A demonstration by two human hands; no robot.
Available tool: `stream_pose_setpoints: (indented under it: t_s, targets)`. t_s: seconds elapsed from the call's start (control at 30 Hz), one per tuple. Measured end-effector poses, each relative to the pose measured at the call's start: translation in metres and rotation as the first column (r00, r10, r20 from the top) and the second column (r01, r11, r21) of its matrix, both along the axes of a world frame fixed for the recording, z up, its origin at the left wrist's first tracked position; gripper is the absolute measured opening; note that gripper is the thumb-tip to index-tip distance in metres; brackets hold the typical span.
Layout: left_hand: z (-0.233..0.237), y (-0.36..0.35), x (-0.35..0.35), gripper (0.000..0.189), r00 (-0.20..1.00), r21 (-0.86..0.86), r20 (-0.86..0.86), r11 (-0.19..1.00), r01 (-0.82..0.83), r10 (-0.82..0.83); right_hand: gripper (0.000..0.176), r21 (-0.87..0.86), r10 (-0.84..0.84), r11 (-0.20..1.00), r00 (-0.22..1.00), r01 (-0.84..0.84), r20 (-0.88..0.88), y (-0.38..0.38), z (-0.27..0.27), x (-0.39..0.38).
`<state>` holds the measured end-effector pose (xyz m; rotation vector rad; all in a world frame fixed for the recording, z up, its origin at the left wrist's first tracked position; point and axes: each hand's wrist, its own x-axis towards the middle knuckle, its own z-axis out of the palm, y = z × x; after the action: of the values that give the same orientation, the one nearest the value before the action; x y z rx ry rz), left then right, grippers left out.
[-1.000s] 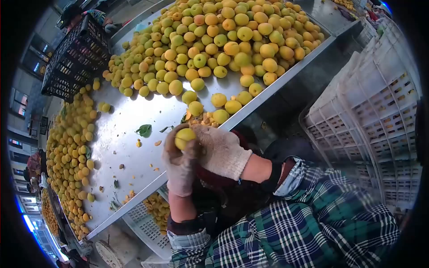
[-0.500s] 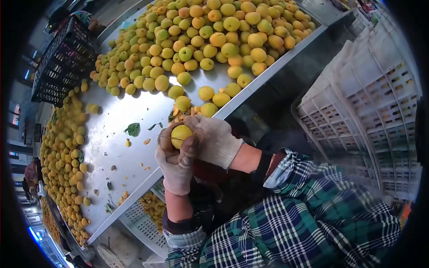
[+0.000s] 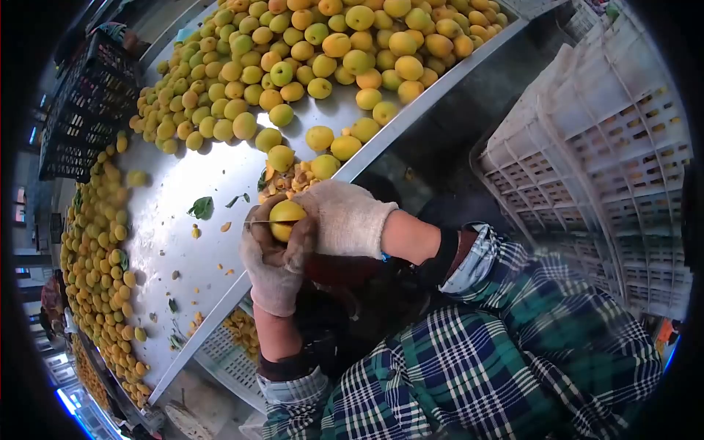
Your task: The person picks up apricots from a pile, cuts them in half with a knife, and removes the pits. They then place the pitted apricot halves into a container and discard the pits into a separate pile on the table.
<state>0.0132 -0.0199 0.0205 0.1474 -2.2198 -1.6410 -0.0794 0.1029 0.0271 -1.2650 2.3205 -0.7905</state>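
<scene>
A yellow apricot [image 3: 284, 213] sits between my gloved hands, with a dark slit across its middle. My left hand [image 3: 273, 260], in a stained white knit glove, wraps its fingers round the fruit from below. A thin straight metal blade [image 3: 257, 221] lies across the apricot and sticks out to the left. My right hand [image 3: 341, 216], gloved too, is closed against the fruit's right side at the other end of the blade; its grip is partly hidden. Just beyond the hands, cut apricot pieces [image 3: 295, 178] lie heaped at the metal table's [image 3: 176, 242] edge.
A large pile of apricots [image 3: 323, 51] covers the table's far end, and more apricots [image 3: 99, 257] line its left side. A black crate [image 3: 92, 110] stands at the far left. White crates [image 3: 579, 147] are stacked on the right. Below the edge sits a white basket [image 3: 227, 359] with fruit pieces.
The view has shifted slightly. Both hands stay together round the apricot, which now shows a dark slit along the blade where it looked whole before.
</scene>
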Motion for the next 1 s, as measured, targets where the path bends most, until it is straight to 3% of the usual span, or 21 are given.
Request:
stream_pose_setpoints:
  t_s: [0.07, 0.27, 0.47, 0.57, 0.67, 0.77, 1.0]
  targets:
    - [-0.002, -0.001, 0.001, 0.040, 1.000, -0.082, -0.009, 0.997, 0.007, -0.007, 0.024, 0.019, -0.002, 1.000, 0.999, 0.001, 0.046, 0.002, 0.010, -0.001]
    - [0.000, 0.002, 0.002, 0.042, 0.999, 0.093, -0.015, 0.995, 0.045, -0.043, 0.024, -0.046, -0.026, 0.999, 0.998, 0.029, 0.057, 0.001, 0.008, -0.002]
    - [0.001, 0.003, 0.003, 0.047, 0.997, 0.142, -0.059, 0.989, 0.050, -0.042, 0.026, -0.112, 0.033, 0.993, 0.998, -0.026, 0.056, -0.001, 0.013, -0.004]
    - [0.008, 0.005, 0.003, 0.051, 0.999, 0.188, -0.034, 0.982, 0.034, -0.028, 0.026, -0.119, 0.022, 0.993, 0.993, -0.009, 0.114, -0.015, -0.010, -0.004]
    - [0.003, 0.000, -0.003, 0.060, 0.989, 0.247, 0.006, 0.958, -0.144, 0.148, 0.027, -0.111, -0.096, 0.987, 0.979, 0.117, 0.180, -0.016, 0.010, 0.004]
    - [0.008, 0.002, -0.003, 0.070, 0.990, 0.550, -0.035, 0.830, -0.095, 0.137, 0.028, -0.021, -0.211, 0.976, 0.965, 0.217, 0.157, -0.012, 0.023, 0.016]
    - [0.003, -0.002, -0.007, 0.077, 0.988, 0.582, 0.122, 0.799, -0.152, 0.099, 0.028, -0.002, -0.258, 0.966, 0.962, 0.259, 0.094, -0.012, 0.013, 0.015]
